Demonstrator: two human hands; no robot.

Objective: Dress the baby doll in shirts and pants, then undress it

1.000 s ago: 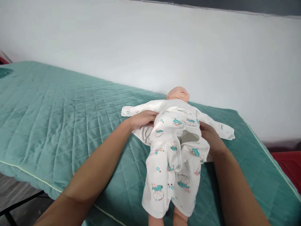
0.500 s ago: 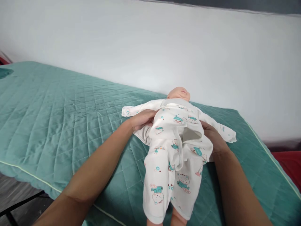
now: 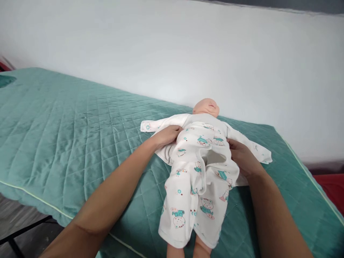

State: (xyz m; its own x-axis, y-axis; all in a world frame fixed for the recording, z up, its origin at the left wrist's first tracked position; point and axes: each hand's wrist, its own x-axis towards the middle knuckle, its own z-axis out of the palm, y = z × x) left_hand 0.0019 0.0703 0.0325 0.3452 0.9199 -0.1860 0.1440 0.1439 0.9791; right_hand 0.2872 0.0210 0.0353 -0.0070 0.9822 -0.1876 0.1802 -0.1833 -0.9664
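Clothed doll (image 3: 188, 157) lies outstretched, head (image 3: 205, 107) toward wall (image 3: 134, 46).

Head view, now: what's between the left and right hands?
In the head view, the upper part of the white printed pants, worn by the doll, lies between the left hand and right hand.

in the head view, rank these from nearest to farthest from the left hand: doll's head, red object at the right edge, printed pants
1. Printed pants: right at the left hand, by the waist.
2. Doll's head: beyond the hand, to its right.
3. Red object: far over at the right edge.
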